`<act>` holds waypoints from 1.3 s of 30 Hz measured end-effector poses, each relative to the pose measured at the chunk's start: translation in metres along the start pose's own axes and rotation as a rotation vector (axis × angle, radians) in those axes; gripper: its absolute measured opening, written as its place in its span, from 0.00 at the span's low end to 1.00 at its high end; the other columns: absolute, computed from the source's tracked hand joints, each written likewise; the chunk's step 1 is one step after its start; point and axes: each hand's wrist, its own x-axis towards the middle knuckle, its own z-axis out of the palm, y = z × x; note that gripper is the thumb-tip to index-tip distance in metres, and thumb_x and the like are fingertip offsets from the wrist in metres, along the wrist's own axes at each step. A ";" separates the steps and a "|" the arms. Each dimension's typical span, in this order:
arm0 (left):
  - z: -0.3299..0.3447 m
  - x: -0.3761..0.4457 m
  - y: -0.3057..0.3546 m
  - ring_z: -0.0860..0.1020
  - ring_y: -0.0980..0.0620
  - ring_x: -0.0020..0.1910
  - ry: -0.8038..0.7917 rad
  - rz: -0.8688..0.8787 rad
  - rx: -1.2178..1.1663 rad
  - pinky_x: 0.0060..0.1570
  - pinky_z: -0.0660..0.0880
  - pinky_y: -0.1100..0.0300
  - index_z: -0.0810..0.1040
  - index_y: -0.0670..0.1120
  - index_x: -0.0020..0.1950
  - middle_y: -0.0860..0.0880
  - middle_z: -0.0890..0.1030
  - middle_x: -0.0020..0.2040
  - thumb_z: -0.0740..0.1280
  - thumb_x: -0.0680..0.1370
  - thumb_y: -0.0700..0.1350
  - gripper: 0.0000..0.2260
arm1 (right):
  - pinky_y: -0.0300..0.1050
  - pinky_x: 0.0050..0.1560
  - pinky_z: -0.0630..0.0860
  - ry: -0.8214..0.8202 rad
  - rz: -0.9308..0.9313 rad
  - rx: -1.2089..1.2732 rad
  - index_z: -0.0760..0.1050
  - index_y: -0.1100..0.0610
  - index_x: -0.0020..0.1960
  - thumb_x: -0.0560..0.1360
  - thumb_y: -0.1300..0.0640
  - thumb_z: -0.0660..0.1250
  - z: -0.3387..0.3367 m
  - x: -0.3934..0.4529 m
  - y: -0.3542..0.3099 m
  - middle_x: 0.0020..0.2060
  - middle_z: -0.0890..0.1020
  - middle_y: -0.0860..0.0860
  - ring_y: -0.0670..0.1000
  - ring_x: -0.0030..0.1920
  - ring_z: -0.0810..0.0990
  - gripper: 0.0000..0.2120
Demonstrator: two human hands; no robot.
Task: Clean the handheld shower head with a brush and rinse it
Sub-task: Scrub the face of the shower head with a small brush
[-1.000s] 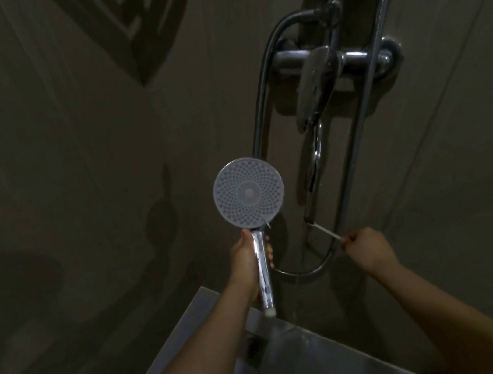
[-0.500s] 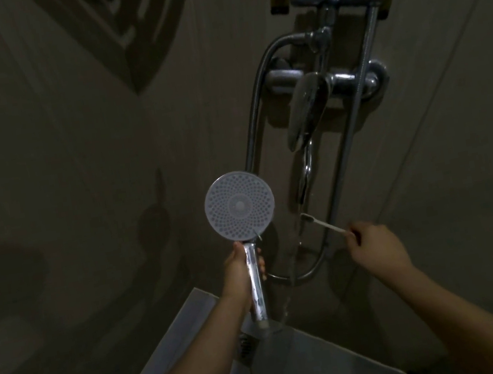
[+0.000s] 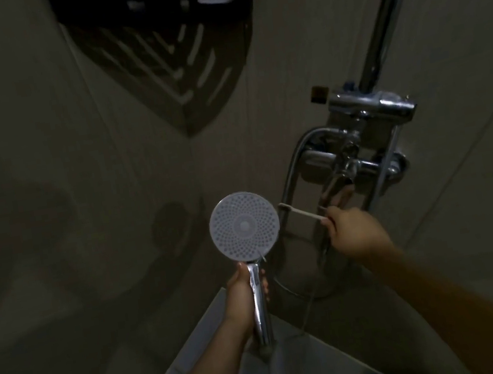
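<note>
Two hands work low in the frame, in a dim tiled corner. The left hand (image 3: pixel 245 296) grips the chrome handle of the shower head (image 3: pixel 244 225) — upright at centre, its face toward the camera. The right hand (image 3: pixel 356 233) pinches a thin brush (image 3: pixel 301 212), whose tip lies just beside the head's right rim, perhaps touching. A dark rack (image 3: pixel 174 53) hangs upper left; the mixer (image 3: pixel 373 142) is mounted right — wall (image 3: pixel 46 184) grey.
</note>
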 end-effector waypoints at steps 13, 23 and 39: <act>0.012 -0.058 0.121 0.70 0.54 0.18 0.049 0.145 0.019 0.20 0.68 0.66 0.75 0.41 0.37 0.47 0.73 0.23 0.53 0.81 0.53 0.21 | 0.45 0.45 0.72 0.091 0.118 0.426 0.76 0.62 0.53 0.78 0.58 0.59 -0.091 0.019 -0.075 0.48 0.82 0.61 0.61 0.50 0.80 0.10; 0.074 -0.128 0.255 0.71 0.52 0.23 -0.022 0.416 0.110 0.25 0.69 0.63 0.75 0.43 0.39 0.46 0.74 0.26 0.53 0.81 0.53 0.20 | 0.44 0.35 0.67 0.307 -0.223 0.598 0.76 0.61 0.44 0.77 0.58 0.62 -0.256 0.034 -0.152 0.37 0.79 0.57 0.56 0.40 0.77 0.08; 0.110 -0.212 0.311 0.70 0.52 0.21 -0.079 0.545 0.188 0.22 0.70 0.64 0.72 0.43 0.45 0.45 0.72 0.29 0.53 0.82 0.52 0.15 | 0.42 0.29 0.67 0.238 -0.283 0.310 0.70 0.53 0.31 0.80 0.49 0.54 -0.353 -0.006 -0.191 0.32 0.76 0.52 0.52 0.32 0.74 0.20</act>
